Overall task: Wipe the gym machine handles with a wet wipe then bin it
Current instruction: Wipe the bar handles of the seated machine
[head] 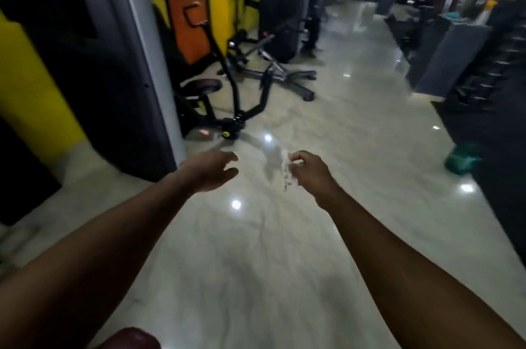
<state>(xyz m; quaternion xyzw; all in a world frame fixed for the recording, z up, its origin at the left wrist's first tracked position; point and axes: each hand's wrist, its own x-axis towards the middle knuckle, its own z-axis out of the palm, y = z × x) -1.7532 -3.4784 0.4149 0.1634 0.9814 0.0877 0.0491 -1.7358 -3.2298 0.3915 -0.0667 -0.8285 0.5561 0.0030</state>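
You are holding the wet wipe (286, 169) in your right hand (310, 170), out in front of you over the glossy floor (256, 263). The fingers are curling in and pinching the wipe near its upper end, with the thumb closing against them. Your left hand (210, 169) is reaching forward beside it, a little apart, with its fingers loosely spread and relaxed. It is carrying nothing and is not touching the wipe.

The wipe is hanging as a crumpled white strip. Its long axis is running roughly top to bottom in the view, from your fingertips down past the heel of the hand, and the loose lower end is pointing toward the floor. Motion blur is softening its edges, so its folds are not readable.

The wipe is likely going to handle as a very light, limp, damp sheet with no stiffness of its own. It will probably drape over whatever it meets and cling slightly to skin. For wiping, bunching it into the palm and wrapping it round a bar should give more contact than this fingertip pinch. It could tear if dragged hard over a rough edge.

A black machine (236, 98) with a round seat (207, 85) is standing ahead on your left, well apart from both hands. A green object (462, 159) is sitting on the floor to your right. It is too blurred to tell whether it is a bin.
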